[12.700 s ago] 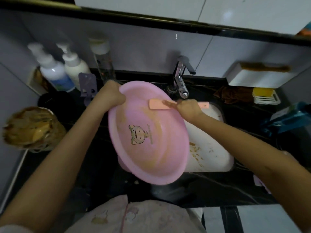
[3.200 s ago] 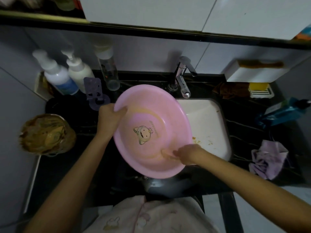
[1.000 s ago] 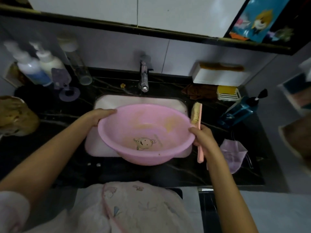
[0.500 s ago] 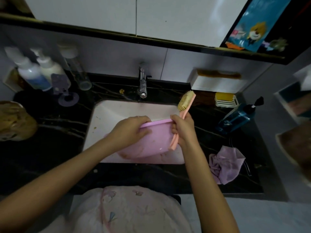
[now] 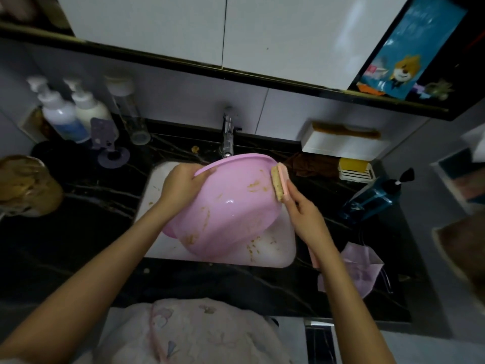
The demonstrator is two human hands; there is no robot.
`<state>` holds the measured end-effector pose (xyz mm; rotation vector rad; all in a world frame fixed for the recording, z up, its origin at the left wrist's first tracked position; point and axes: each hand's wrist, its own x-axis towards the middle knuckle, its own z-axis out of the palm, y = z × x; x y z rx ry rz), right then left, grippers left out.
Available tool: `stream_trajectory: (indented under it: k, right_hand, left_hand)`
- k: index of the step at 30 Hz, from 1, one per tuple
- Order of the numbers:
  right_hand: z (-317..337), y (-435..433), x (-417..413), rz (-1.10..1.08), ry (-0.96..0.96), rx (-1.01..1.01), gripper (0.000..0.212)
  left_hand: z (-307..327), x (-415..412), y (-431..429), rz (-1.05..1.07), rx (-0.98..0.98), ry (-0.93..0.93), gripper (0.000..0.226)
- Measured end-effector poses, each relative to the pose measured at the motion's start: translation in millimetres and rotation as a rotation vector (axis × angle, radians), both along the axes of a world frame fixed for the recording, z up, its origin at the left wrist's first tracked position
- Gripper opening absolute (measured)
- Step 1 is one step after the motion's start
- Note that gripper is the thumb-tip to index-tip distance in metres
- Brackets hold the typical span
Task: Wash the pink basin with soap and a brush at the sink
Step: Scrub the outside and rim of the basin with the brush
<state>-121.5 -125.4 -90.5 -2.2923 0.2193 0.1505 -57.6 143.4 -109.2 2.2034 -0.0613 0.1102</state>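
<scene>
The pink basin (image 5: 225, 206) is tipped over above the white sink (image 5: 278, 248), its brown-smeared underside facing me. My left hand (image 5: 181, 181) grips its rim at the upper left. In my right hand (image 5: 301, 208) is the pink brush (image 5: 280, 183), held by its handle, with the bristles pressed against the basin's outer wall at the upper right. The handle's end sticks out below my wrist. Brown crumbs lie in the sink.
The faucet (image 5: 227, 137) stands behind the basin. Pump bottles (image 5: 63, 114) and a clear bottle (image 5: 131, 116) line the back left of the black counter. A blue bottle (image 5: 375, 195), a purple cloth (image 5: 359, 269) and a yellow soap dish (image 5: 354, 168) sit right. A brown-smeared bowl (image 5: 26, 185) sits far left.
The basin has been turned from upright to bottom-up over the sink. The brush, held alongside the rim before, now presses its bristles on the outer wall.
</scene>
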Motion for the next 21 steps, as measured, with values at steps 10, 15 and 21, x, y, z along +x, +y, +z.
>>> stream_trajectory:
  k: [10, 15, 21]
  right_hand:
    - [19.2, 25.9, 14.0, 0.265, -0.098, -0.310, 0.047]
    - [31.1, 13.8, 14.0, 0.346, -0.112, -0.598, 0.045]
    - [22.4, 37.4, 13.6, 0.291, -0.097, -0.386, 0.047]
  left_hand:
    - [0.9, 0.8, 5.1, 0.090, 0.104, -0.020, 0.053]
    - [5.9, 6.9, 5.2, 0.162, 0.114, 0.016, 0.057]
    - [6.2, 13.4, 4.3, 0.163, 0.156, 0.020, 0.059]
